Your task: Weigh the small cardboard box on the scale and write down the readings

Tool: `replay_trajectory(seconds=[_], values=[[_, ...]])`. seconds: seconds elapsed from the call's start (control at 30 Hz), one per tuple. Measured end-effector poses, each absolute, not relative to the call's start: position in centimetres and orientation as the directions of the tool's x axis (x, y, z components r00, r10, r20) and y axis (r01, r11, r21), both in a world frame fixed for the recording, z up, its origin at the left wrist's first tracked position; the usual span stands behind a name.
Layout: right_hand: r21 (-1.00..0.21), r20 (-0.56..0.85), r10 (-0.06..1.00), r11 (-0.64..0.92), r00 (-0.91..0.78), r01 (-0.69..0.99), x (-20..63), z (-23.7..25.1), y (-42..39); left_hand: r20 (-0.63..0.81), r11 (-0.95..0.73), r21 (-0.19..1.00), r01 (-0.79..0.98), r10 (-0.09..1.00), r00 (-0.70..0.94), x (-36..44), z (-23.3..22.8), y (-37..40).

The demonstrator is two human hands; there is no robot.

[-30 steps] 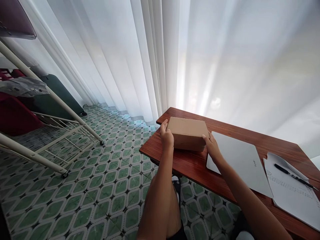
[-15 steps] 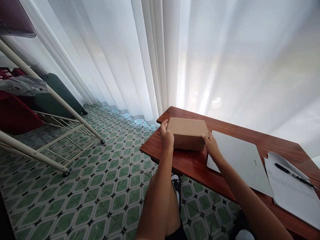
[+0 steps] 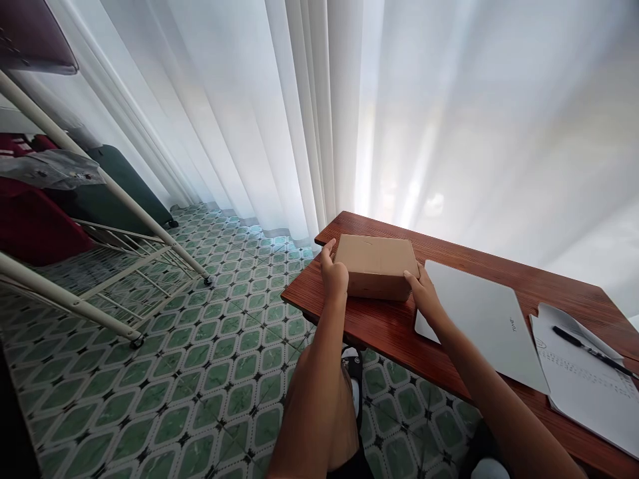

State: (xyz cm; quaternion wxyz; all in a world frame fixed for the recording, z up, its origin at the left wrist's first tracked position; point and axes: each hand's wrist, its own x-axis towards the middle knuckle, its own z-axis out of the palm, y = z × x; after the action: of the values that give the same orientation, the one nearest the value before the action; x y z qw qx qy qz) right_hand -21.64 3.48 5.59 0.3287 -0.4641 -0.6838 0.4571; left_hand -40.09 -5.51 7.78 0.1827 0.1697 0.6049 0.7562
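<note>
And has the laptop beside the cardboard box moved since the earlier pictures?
No: judged against the wooden table, the laptop lies where it did, beside the cardboard box, though the view drifted slightly.

Laptop (image 3: 482,326) between box (image 3: 377,256) and papers (image 3: 589,396), on table (image 3: 374,322)

the view has swung slightly left — the wheeled rack (image 3: 134,203) appears farther right.

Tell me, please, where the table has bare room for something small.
The table shows bare wood behind the box and laptop, and left of the left hand; it is crowded from the right hand to the papers and pen.
</note>
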Motion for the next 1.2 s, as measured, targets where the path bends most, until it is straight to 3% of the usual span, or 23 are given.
replay_trajectory(seconds=[0.3,0.43,0.53,0.7,0.87,1.1,1.2], values=[[-0.917,0.054,0.924,0.197,-0.379,0.348,-21.3,4.8,3.8,0.104,-0.196,0.981,0.009,0.48,-0.871,-40.7,7.1,-5.1],[-0.898,0.049,0.908,0.222,-0.415,0.38,-20.9,4.8,4.1,0.291,-0.068,0.955,0.288,0.402,-0.868,-40.1,7.6,-5.5],[-0.893,0.061,0.901,0.242,-0.429,0.38,-20.2,5.0,4.6,0.529,0.066,0.811,0.581,0.342,-0.777,-38.4,8.4,-5.8],[-0.865,0.166,0.899,0.33,-0.406,0.378,-17.9,6.8,5.2,0.779,-0.032,0.572,0.82,0.334,-0.53,-34.5,9.1,-5.5],[-0.791,0.283,0.888,0.43,-0.362,0.435,-14.1,9.3,5.6,0.843,-0.182,0.447,0.876,0.413,-0.345,-30.3,8.8,-5.0],[-0.731,0.339,0.895,0.445,-0.29,0.517,-5.9,9.3,7.5,0.877,-0.391,0.189,0.901,0.48,0.025,-23.9,6.0,-5.4],[-0.683,0.357,0.904,0.424,-0.234,0.595,-1.6,8.4,8.6,0.812,-0.49,-0.028,0.871,0.497,0.306,-20.5,4.0,-6.2]])
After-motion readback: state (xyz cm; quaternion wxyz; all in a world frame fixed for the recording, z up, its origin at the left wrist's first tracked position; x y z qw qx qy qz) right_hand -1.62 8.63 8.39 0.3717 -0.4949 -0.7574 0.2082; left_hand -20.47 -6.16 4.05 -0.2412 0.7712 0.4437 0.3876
